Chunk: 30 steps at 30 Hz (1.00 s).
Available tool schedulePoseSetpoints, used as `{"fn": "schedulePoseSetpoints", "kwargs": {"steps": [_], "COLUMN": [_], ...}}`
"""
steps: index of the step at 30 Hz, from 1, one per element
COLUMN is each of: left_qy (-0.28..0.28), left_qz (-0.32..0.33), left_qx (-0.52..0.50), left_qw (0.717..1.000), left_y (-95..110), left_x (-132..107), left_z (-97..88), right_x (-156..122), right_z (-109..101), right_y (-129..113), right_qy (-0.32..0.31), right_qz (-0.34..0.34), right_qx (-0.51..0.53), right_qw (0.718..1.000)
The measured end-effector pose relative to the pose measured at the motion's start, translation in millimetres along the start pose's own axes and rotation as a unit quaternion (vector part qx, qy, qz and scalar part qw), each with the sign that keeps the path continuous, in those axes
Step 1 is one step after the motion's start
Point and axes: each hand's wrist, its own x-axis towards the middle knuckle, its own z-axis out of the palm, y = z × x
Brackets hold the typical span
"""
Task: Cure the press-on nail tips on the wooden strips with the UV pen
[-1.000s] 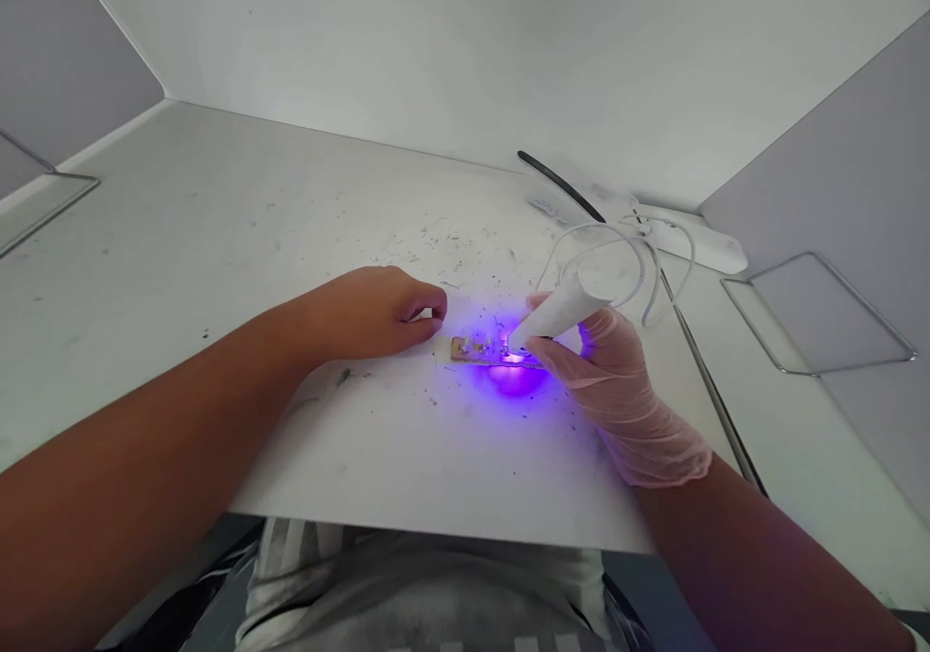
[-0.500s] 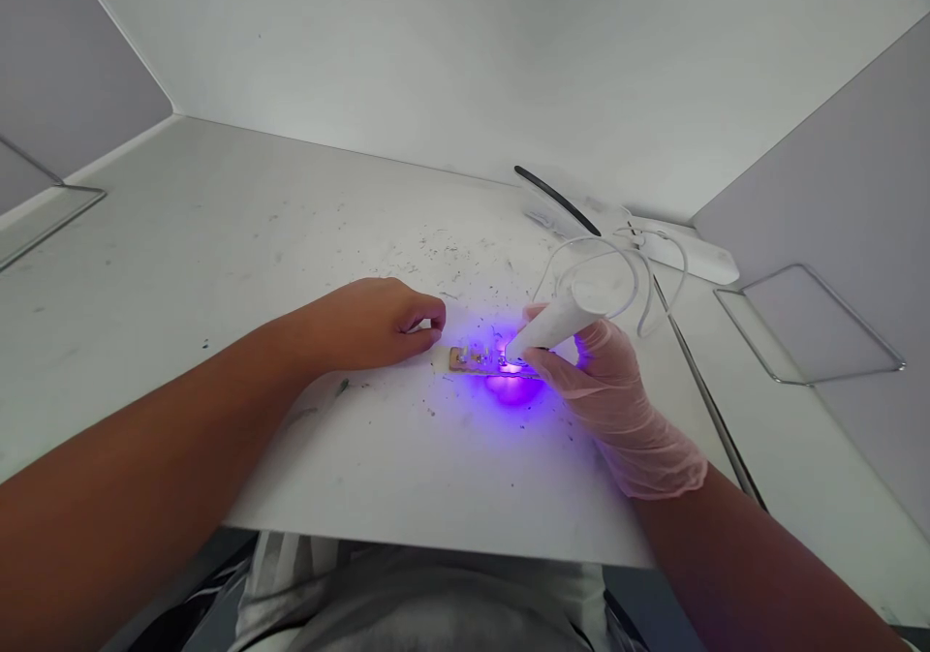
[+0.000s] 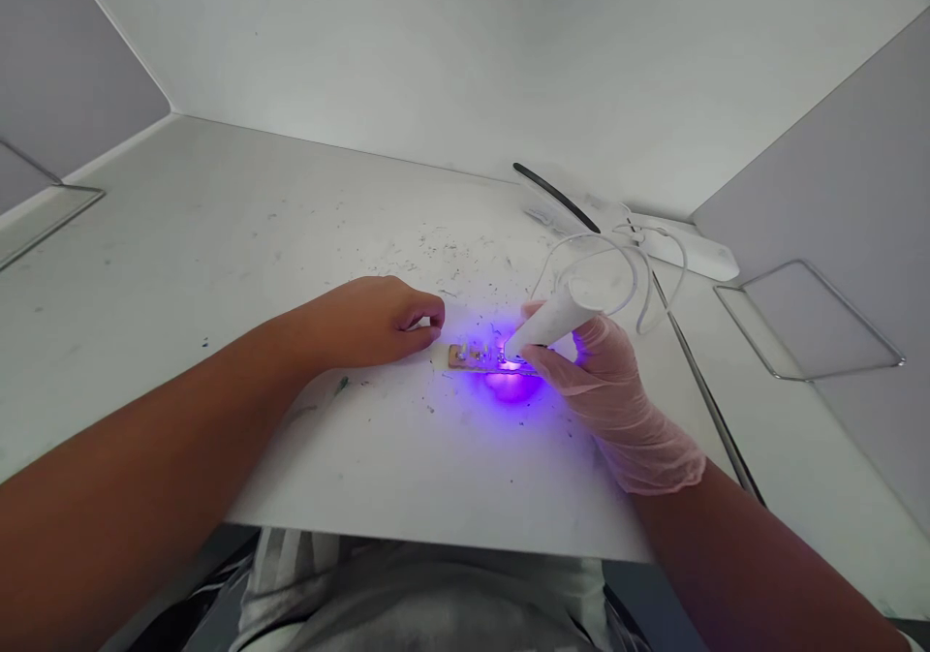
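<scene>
My right hand [image 3: 592,366], in a thin pinkish see-through glove, is wrapped round a white UV lamp [image 3: 556,321] with a cord. Its lower end is over a narrow, flat strip [image 3: 455,356] that lies on the table and carries small shiny pieces. Violet light covers the strip's right part, and glare hides detail there. My bare left hand [image 3: 382,321] rests on the table just left of the strip, apart from it. The thumb and index finger curl together in a loop, and I see nothing held in it.
The white table [image 3: 363,478] is strewn with small dark specks. A curved black nail file [image 3: 558,199] lies at the back. To its right is a white power strip [image 3: 690,250] with a cord [image 3: 643,294]. Wire frames [image 3: 810,323] stand at both sides, near grey panels.
</scene>
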Motion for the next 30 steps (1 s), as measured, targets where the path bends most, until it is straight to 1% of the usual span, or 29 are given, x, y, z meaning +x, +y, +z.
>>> {"fn": "schedulePoseSetpoints", "kwargs": {"steps": [8,19,27,30], "left_qy": [-0.004,0.002,0.000,-0.001], "left_qz": [-0.001,0.009,0.000,0.000], "left_qx": [0.006,-0.001,-0.002,0.001], "left_qw": [1.000,1.000,1.000,1.000], "left_y": [2.3,0.5,1.8,1.3], "left_x": [0.3,-0.1,-0.6,-0.2], "left_z": [-1.0,-0.4,-1.1,-1.1], "right_x": [-3.1,-1.9,-0.6,-0.4], "right_z": [0.5,0.4,-0.7,-0.5], "right_y": [1.3,-0.1,0.9,-0.2], "right_qy": [-0.009,-0.007,-0.004,-0.004], "right_qz": [0.039,0.035,0.026,0.036], "right_qx": [0.008,0.000,-0.026,-0.024], "right_qw": [0.999,0.999,0.999,0.999]}}
